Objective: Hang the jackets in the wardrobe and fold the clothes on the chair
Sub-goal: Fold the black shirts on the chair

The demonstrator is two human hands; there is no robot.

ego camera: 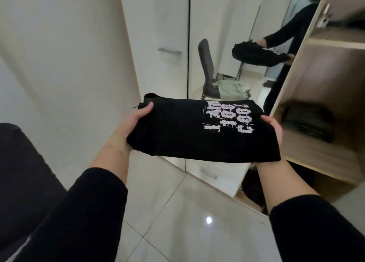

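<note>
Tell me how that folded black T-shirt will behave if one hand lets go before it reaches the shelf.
The black T-shirt is probably floppy: held by the left hand and right hand, its near edge already droops. With one grip gone, the fold would likely fall open. It looks light, so the remaining hand should still hold it. The wardrobe shelf is close.

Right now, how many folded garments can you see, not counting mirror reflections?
2. The black printed T-shirt is held between both hands; a dark folded garment lies on the wardrobe shelf. Others may be hidden.
</note>
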